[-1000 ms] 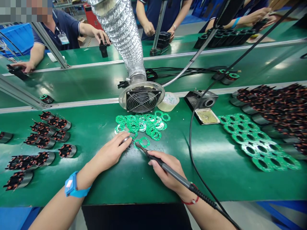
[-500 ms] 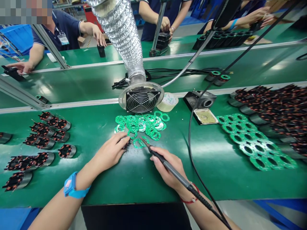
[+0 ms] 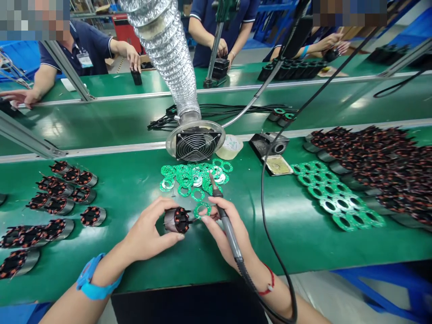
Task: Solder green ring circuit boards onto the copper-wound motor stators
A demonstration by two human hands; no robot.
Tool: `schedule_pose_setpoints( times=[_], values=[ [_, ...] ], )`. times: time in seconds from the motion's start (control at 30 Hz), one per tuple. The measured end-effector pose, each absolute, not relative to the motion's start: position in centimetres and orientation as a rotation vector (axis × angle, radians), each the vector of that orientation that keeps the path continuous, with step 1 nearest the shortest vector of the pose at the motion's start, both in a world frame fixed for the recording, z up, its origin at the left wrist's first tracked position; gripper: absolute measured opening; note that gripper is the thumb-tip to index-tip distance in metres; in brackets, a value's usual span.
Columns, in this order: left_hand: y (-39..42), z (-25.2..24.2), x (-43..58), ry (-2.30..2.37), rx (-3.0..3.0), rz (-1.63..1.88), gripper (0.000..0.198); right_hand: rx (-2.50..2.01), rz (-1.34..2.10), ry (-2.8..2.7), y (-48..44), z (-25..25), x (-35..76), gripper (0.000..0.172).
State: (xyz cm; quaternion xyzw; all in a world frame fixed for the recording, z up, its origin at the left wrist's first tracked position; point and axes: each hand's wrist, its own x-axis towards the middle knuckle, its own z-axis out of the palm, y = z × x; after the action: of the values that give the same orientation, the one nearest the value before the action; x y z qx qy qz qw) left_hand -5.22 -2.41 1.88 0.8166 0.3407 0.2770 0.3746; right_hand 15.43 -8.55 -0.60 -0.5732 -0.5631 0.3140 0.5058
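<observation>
My left hand (image 3: 148, 234) grips a small wound motor stator (image 3: 176, 220), lifted a little off the green bench, its dark coil end facing right. My right hand (image 3: 224, 231) holds a black soldering iron (image 3: 225, 220) with its tip pointing up and away. The same hand's fingertips pinch a green ring-shaped circuit board (image 3: 202, 209) right beside the stator. A pile of several such green rings (image 3: 192, 176) lies just beyond both hands.
A fume fan (image 3: 195, 143) on a silver duct (image 3: 168, 49) stands behind the pile. Iron stand and sponge (image 3: 275, 155), more green rings (image 3: 334, 195) and a heap of stators (image 3: 374, 155) lie right. Stators (image 3: 60, 198) lie left. Other people work across the belt.
My left hand has lifted the stator off the bench and turned it. My right hand has swung the iron upright and picked up a green ring. The view shifted slightly.
</observation>
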Motion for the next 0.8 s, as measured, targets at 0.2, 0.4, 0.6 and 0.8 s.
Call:
schedule_pose_setpoints(
  times=[0.2, 0.4, 0.6, 0.8],
  values=[
    [-2.7, 1.4, -5.8, 0.788, 1.720, 0.686, 0.052, -1.145, 0.794, -1.182, -9.0, -0.3, 14.3, 0.026],
    [-1.9, 1.0, -5.0, 0.790, 1.937, 0.454, 0.049, -1.115, 0.970, -1.064, -7.8, -0.6, 14.3, 0.022],
    [-1.3, -0.5, -4.1, 0.841, 2.347, 0.375, 0.037, -1.130, 1.102, -1.334, -6.3, -1.7, 14.0, 0.027],
    [-1.0, -0.1, -4.7, 0.827, 2.369, 0.300, 0.038, -1.332, 0.736, -1.720, -8.1, -1.7, 14.1, 0.050]
  ],
)
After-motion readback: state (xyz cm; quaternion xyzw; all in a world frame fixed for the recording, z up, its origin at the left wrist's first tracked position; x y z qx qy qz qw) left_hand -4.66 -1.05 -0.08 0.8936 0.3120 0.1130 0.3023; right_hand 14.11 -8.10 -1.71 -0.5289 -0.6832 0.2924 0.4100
